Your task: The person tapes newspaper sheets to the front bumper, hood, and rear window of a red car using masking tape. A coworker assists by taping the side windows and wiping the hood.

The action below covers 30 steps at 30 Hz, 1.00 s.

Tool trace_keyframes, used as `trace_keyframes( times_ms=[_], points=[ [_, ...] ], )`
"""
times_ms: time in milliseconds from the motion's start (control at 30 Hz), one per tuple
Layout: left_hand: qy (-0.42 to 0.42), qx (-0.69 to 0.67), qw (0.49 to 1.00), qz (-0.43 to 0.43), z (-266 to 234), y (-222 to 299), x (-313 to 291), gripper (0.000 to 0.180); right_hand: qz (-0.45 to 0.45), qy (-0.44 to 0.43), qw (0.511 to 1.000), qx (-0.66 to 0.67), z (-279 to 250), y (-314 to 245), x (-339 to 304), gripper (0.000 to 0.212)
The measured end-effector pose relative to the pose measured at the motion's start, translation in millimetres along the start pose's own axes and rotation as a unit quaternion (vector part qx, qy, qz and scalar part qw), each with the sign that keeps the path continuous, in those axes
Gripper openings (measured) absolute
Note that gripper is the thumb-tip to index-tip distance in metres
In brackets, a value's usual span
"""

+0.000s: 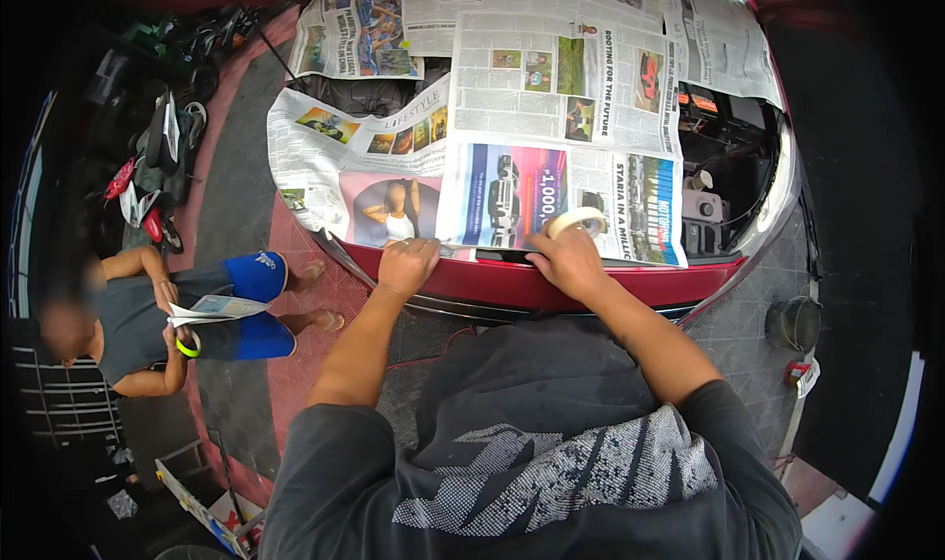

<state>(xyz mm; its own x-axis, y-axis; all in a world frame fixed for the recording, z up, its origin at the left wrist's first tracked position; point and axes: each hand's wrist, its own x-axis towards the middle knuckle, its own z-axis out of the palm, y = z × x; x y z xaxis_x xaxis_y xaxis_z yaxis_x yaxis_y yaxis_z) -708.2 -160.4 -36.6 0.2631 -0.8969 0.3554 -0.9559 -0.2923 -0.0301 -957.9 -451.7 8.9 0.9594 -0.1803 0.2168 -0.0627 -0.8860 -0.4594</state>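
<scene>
Sheets of newspaper [522, 88] cover much of the open front of a red car [581, 284]. At the sheets' near edge, my left hand [409, 267] is closed, its fingers pinching the paper against the red bumper edge. My right hand [568, 261] is to the right along the same edge, closed around a cream roll of masking tape [563, 221]. Its thumb presses by the paper's border, and part of the roll is hidden behind the fingers. Whether a strip of tape runs between my hands is too small to tell.
The exposed engine bay [733, 156] shows at the right. Standing at left, another person [143, 314] holds folded newspaper [221, 309] and a yellow-green ring [188, 343]. Behind them is a motorcycle [153, 191]. A dark bucket [792, 324] sits on the floor at right.
</scene>
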Motion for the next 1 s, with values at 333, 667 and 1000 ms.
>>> trace_keyframes(
  times_ms=[333, 667, 1000],
  points=[
    [0.021, -0.063, 0.996, 0.059, 5.2, -2.8, -7.2, 0.016, -0.081, -0.033, 0.995, -0.052, 57.6, -9.1, 33.2, 0.007],
    [0.006, -0.165, 0.986, -0.026, -17.9, -21.3, -4.6, 0.025, -0.08, -0.006, 0.99, -0.113, 64.1, -19.5, 23.8, 0.005],
    [-0.052, -0.585, 0.745, -0.317, -23.7, 12.2, -0.9, 0.041, -0.085, 0.03, 0.993, -0.082, 49.2, -23.4, 28.6, 0.009]
  ],
)
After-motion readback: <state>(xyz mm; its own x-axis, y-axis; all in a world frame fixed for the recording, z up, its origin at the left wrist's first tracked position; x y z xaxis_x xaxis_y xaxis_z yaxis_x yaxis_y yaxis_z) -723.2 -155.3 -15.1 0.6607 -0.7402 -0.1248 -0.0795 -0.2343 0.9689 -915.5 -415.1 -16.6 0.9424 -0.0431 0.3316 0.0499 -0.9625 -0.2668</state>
